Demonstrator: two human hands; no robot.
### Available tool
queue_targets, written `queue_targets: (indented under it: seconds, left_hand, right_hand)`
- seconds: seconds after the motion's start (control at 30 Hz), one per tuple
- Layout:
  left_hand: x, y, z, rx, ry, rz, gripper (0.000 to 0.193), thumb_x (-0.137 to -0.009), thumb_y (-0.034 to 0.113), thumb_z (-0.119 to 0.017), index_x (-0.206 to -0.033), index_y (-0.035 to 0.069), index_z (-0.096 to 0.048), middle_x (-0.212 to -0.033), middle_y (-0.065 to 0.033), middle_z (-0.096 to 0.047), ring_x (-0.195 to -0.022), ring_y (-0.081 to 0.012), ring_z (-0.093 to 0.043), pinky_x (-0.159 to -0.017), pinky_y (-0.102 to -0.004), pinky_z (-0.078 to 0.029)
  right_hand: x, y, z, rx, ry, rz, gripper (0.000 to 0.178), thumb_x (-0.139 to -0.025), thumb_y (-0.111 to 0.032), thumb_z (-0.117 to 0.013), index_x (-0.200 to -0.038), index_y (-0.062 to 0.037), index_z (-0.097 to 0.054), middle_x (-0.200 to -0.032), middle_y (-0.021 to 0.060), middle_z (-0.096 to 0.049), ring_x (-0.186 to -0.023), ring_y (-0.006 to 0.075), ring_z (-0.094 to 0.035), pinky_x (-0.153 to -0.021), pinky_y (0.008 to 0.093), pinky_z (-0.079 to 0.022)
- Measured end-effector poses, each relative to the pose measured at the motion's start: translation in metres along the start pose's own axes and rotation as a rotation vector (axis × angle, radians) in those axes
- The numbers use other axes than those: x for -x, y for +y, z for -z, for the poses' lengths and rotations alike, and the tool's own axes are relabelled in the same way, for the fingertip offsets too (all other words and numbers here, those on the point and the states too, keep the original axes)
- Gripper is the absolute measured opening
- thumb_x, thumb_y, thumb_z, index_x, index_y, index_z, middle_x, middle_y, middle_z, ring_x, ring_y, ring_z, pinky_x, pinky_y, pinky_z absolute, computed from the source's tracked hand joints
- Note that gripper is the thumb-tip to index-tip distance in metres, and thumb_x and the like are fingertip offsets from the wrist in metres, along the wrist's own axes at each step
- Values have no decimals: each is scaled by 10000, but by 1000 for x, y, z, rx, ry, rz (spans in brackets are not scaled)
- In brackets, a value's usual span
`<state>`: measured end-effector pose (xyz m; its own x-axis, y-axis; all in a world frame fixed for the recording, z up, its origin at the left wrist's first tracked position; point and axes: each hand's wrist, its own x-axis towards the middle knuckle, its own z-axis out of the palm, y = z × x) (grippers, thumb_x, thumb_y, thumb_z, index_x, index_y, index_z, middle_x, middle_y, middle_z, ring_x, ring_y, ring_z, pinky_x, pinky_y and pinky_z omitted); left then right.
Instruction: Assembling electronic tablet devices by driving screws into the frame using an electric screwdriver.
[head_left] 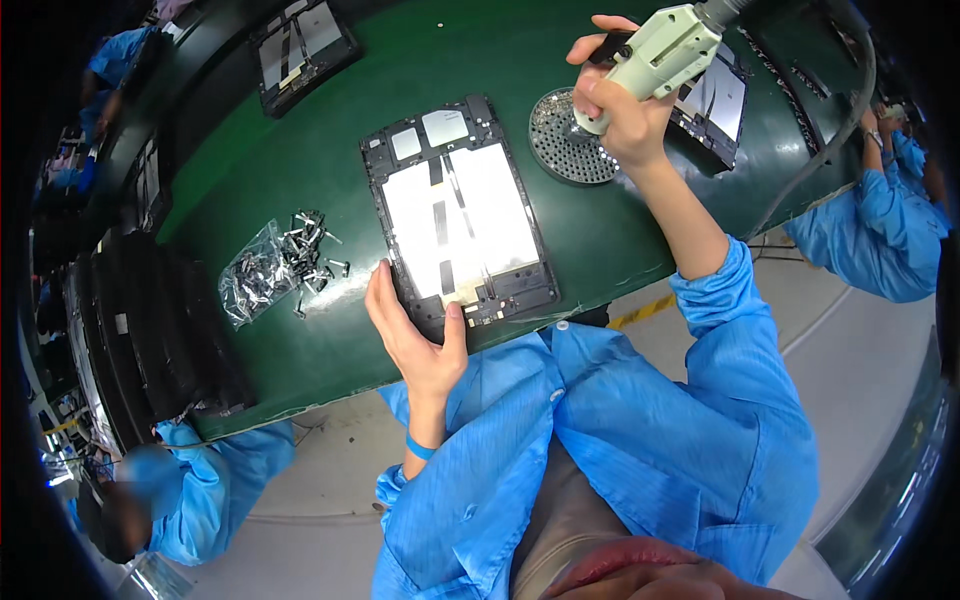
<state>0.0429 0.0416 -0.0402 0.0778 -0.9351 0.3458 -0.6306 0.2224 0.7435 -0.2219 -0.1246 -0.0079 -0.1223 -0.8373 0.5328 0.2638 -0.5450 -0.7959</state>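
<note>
- Head view: my left hand (415, 330) lies open and flat at the near corner of the opened tablet chassis (458, 220). The thumb presses on its bottom edge and the fingers run along its left side; it grips nothing, only pins the frame so it cannot slide on the green belt (300, 160).
- My right hand (622, 110) is closed around the pale electric screwdriver (660, 50), held upright with its tip down over the round perforated screw tray (570, 148), which sits just beside the chassis on its right, within easy reach. I cannot tell whether the bit touches a screw.
- The screwdriver's cable (830, 130) arcs off to my right, away from the work.
- A clear bag with loose screws (285, 265) lies to the left of the chassis, apart from it.
- Other opened tablets (300, 45) lie farther along the belt; co-workers' blue sleeves (880, 230) show at the edges.
</note>
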Motion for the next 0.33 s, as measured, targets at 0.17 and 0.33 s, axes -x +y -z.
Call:
queue_targets:
  seconds: [0.17, 0.33]
  left_hand:
    - [-4, 5, 1, -62, -81, -45, 740, -768, 167, -696, -1383, -85, -372, -1360, -290, -405, -1259, -437, -415, -1073, -490, -316]
    - [-4, 4, -2, -72, -77, -62, 737, -768, 170, -704, -1383, -71, -380, -1375, -280, -397, -1263, -425, -417, -1076, -496, -311]
  right_hand:
    - [1, 6, -7, 51, -77, 15, 538, -784, 74, -541, -1308, 47, -420, -999, 170, -601, -559, 108, -477, -499, 248, -414]
    - [2, 11, -5, 83, -96, 16, 538, -795, 56, -550, -1316, 42, -415, -1008, 177, -596, -561, 107, -477, -499, 256, -428]
